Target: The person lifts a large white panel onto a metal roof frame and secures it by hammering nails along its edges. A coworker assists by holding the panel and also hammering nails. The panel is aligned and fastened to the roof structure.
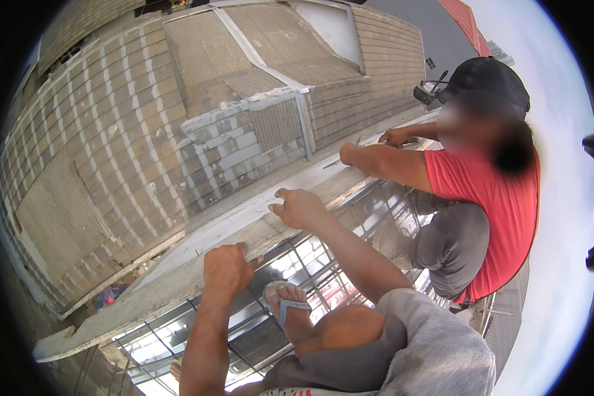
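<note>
A long pale ledge runs diagonally across the middle, with a whitish strip along its outer side. Over its inner edge is my left hand, fingers curled into a closed grip and the thumb pointing right. Whatever lies inside that grip is hidden. Farther along the ledge reaches my right hand, with two fingertips apart over the whitish surface and the other fingers bent out of sight. No object shows in it. My sandalled foot stands on a grid of dark metal bars just inside the ledge.
At the right crouches a co-worker in a red shirt and black cap, both hands over the ledge's far end. Beyond the ledge lies a lower tiled roof with corrugated patches. Through the bars, a lower level shows.
</note>
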`<state>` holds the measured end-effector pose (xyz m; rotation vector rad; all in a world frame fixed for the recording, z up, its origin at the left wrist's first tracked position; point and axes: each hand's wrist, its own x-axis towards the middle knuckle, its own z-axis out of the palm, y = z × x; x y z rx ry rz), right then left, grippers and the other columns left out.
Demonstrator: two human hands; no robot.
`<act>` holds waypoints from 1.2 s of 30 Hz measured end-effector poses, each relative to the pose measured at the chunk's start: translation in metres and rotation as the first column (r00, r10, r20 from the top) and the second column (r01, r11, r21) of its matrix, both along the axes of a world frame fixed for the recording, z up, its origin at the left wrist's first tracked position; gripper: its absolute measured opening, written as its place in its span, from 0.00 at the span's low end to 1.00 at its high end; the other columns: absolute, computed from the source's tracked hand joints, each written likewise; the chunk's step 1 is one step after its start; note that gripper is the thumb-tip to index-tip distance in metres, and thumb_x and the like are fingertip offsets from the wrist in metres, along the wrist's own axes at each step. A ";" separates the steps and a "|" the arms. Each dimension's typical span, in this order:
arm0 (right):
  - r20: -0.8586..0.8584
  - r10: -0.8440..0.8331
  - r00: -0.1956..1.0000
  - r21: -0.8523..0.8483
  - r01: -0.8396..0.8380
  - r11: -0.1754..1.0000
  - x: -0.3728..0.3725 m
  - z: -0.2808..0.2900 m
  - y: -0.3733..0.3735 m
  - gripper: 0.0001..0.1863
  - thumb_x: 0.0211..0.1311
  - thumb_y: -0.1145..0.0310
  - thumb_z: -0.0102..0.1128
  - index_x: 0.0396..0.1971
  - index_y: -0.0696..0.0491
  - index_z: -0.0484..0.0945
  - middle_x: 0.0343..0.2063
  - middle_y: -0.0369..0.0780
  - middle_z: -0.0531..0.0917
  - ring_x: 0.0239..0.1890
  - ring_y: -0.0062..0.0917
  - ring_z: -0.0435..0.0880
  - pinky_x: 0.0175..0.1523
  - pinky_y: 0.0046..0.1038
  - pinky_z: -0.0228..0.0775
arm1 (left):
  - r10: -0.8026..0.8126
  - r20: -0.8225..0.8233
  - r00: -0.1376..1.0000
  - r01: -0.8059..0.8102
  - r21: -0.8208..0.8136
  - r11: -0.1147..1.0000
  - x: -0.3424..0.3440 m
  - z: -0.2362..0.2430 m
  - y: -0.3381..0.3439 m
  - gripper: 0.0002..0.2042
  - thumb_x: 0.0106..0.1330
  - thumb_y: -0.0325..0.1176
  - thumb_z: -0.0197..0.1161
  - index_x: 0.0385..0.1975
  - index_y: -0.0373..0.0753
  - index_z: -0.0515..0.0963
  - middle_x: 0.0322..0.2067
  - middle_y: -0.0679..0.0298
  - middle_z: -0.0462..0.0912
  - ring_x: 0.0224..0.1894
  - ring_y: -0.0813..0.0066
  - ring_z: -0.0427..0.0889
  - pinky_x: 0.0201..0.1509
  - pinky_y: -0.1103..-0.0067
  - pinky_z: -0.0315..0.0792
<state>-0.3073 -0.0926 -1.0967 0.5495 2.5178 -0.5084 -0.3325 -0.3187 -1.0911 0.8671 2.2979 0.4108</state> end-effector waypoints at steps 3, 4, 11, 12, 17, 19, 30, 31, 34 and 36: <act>0.007 -0.007 1.000 0.003 0.007 1.000 0.000 -0.002 0.000 0.29 0.65 0.49 0.57 0.55 0.58 0.77 0.42 0.55 0.84 0.49 0.47 0.83 0.55 0.43 0.74 | 0.008 0.016 1.000 -0.008 0.003 1.000 0.000 -0.002 0.000 0.26 0.58 0.57 0.67 0.41 0.38 0.86 0.28 0.49 0.86 0.33 0.54 0.86 0.41 0.65 0.78; -0.010 -0.007 1.000 0.009 0.007 1.000 0.000 -0.003 0.001 0.28 0.65 0.49 0.57 0.54 0.57 0.78 0.41 0.55 0.85 0.49 0.47 0.83 0.54 0.43 0.74 | 0.009 0.017 1.000 -0.009 -0.001 1.000 0.000 -0.002 0.000 0.26 0.58 0.57 0.67 0.41 0.37 0.86 0.28 0.49 0.86 0.33 0.54 0.86 0.41 0.65 0.78; -0.005 -0.013 1.000 0.018 0.013 1.000 0.000 -0.003 0.001 0.28 0.65 0.48 0.57 0.54 0.56 0.78 0.41 0.54 0.85 0.48 0.47 0.83 0.54 0.42 0.74 | 0.008 0.014 1.000 -0.008 -0.004 1.000 0.001 -0.005 0.000 0.27 0.58 0.57 0.67 0.42 0.37 0.85 0.28 0.50 0.86 0.34 0.54 0.86 0.41 0.66 0.78; 0.001 -0.012 1.000 0.005 0.012 1.000 0.000 -0.002 0.001 0.29 0.65 0.49 0.57 0.55 0.57 0.77 0.41 0.55 0.85 0.49 0.47 0.83 0.55 0.42 0.74 | -0.001 0.006 1.000 0.001 -0.007 1.000 0.000 -0.005 0.000 0.26 0.59 0.57 0.66 0.41 0.37 0.85 0.28 0.51 0.86 0.34 0.55 0.87 0.41 0.66 0.78; 0.028 -0.007 1.000 -0.011 0.007 1.000 -0.003 0.003 0.000 0.29 0.65 0.50 0.58 0.56 0.59 0.76 0.43 0.57 0.84 0.51 0.48 0.82 0.56 0.42 0.73 | -0.021 0.007 1.000 0.021 -0.037 0.999 -0.001 -0.002 0.000 0.25 0.61 0.58 0.64 0.39 0.37 0.85 0.27 0.53 0.87 0.35 0.57 0.87 0.41 0.67 0.78; 0.032 -0.012 0.999 -0.014 0.012 1.000 -0.003 0.005 0.000 0.29 0.65 0.50 0.57 0.56 0.59 0.76 0.43 0.57 0.84 0.51 0.48 0.82 0.56 0.42 0.73 | -0.015 0.019 1.000 0.015 -0.032 0.999 -0.001 -0.002 0.000 0.25 0.61 0.58 0.64 0.39 0.38 0.85 0.28 0.53 0.87 0.35 0.57 0.87 0.41 0.66 0.78; 0.047 -0.020 0.999 -0.009 0.020 1.000 -0.003 0.004 -0.001 0.29 0.65 0.49 0.57 0.56 0.58 0.76 0.44 0.56 0.84 0.51 0.48 0.82 0.57 0.42 0.73 | -0.006 0.008 1.000 0.006 -0.026 1.000 0.000 -0.007 0.000 0.26 0.58 0.58 0.66 0.39 0.38 0.86 0.27 0.51 0.86 0.34 0.55 0.86 0.41 0.66 0.78; 0.042 -0.018 0.999 -0.007 0.018 1.000 -0.002 0.003 -0.001 0.29 0.65 0.49 0.57 0.56 0.58 0.76 0.44 0.56 0.84 0.51 0.48 0.82 0.57 0.41 0.73 | -0.016 0.011 1.000 0.016 -0.037 0.999 0.000 -0.006 0.000 0.25 0.60 0.58 0.65 0.38 0.37 0.85 0.27 0.52 0.86 0.35 0.56 0.87 0.42 0.66 0.78; 0.041 -0.011 0.999 -0.009 0.011 1.000 -0.001 0.000 0.000 0.30 0.65 0.49 0.57 0.56 0.58 0.76 0.43 0.56 0.84 0.51 0.48 0.82 0.57 0.41 0.73 | -0.025 0.008 1.000 0.025 -0.041 0.999 0.000 -0.005 0.000 0.25 0.61 0.58 0.64 0.36 0.38 0.85 0.27 0.54 0.87 0.36 0.57 0.87 0.42 0.67 0.78; 0.022 0.001 1.000 -0.003 -0.001 1.000 0.000 -0.002 0.001 0.29 0.66 0.48 0.56 0.56 0.57 0.77 0.42 0.56 0.84 0.50 0.48 0.82 0.56 0.42 0.73 | -0.022 0.006 1.000 0.022 -0.039 0.999 -0.001 -0.003 0.000 0.25 0.61 0.58 0.64 0.37 0.38 0.85 0.27 0.54 0.87 0.36 0.57 0.87 0.43 0.67 0.78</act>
